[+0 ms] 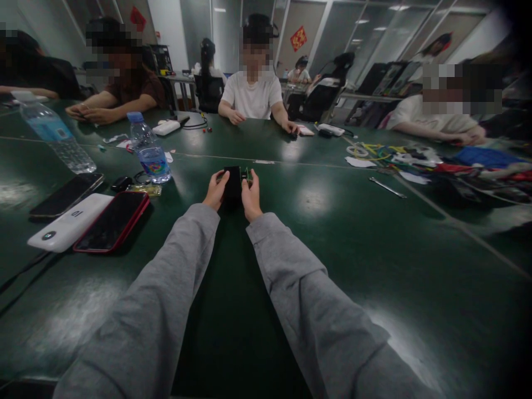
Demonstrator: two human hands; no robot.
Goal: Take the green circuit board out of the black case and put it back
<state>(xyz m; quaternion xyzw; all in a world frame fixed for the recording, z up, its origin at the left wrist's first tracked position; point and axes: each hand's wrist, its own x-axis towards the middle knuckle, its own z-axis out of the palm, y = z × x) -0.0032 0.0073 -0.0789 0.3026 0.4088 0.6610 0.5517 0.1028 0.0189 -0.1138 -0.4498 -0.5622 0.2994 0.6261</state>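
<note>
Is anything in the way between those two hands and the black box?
Nothing visible separates the bare left hand from the black rectangular box it grips. On the other side, a small green-edged part shows between the box and the bare right hand; whether that hand also touches the box, I cannot tell.

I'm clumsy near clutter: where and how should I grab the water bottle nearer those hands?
The bottle is probably best held round its label, from the picture's right: its round body stands upright, and a small yellow packet lies near its base, towards the left.
</note>
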